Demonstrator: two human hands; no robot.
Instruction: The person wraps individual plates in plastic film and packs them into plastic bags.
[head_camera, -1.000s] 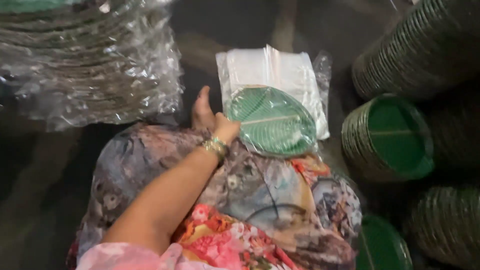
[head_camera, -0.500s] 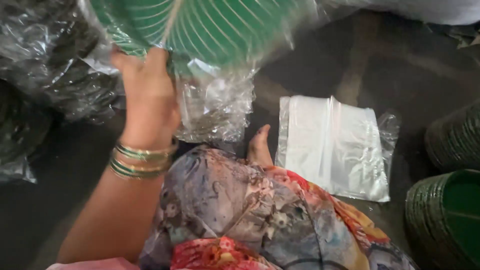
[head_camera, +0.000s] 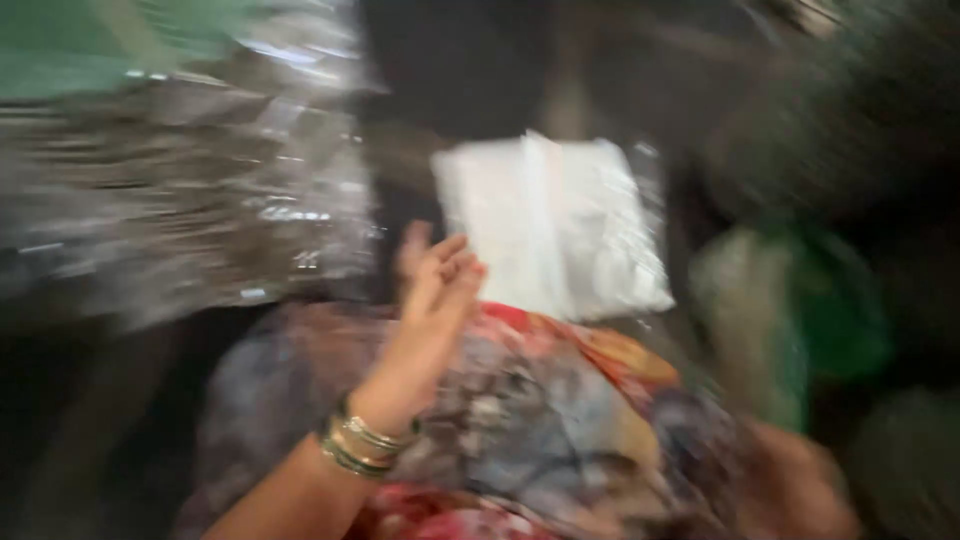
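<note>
Wrapped stack, far left: a bundle of green plates in clear crinkled plastic (head_camera: 190, 190) fills the upper left corner, smeared by motion; its wrap looks loose and slippery, so a hasty grab could let plates slide out of it.
Left hand: the left hand (head_camera: 435, 290) is raised over the lap, fingers straight and held close together, empty and touching nothing; bangles (head_camera: 365, 445) sit at the wrist. It hangs between the wrapped stack and the white packet, nearest the packet.
Lap: patterned floral cloth (head_camera: 540, 420) covers the knees beneath the hand; its folds could snag or hide a thin bag dropped there.
White packet, centre: a flat pile of clear plastic bags (head_camera: 555, 225) lies on the dark floor (head_camera: 470, 70) just beyond the knees, apart from the hand. The bags probably cling together, so more than one may lift at once.
Green plates, right: a loose stack of green plates (head_camera: 800, 320) stands near the packet's right edge, blurred; an elbow or knee could tip it.
Right hand: a blurred shape at the lower right may be it, but I cannot tell.
</note>
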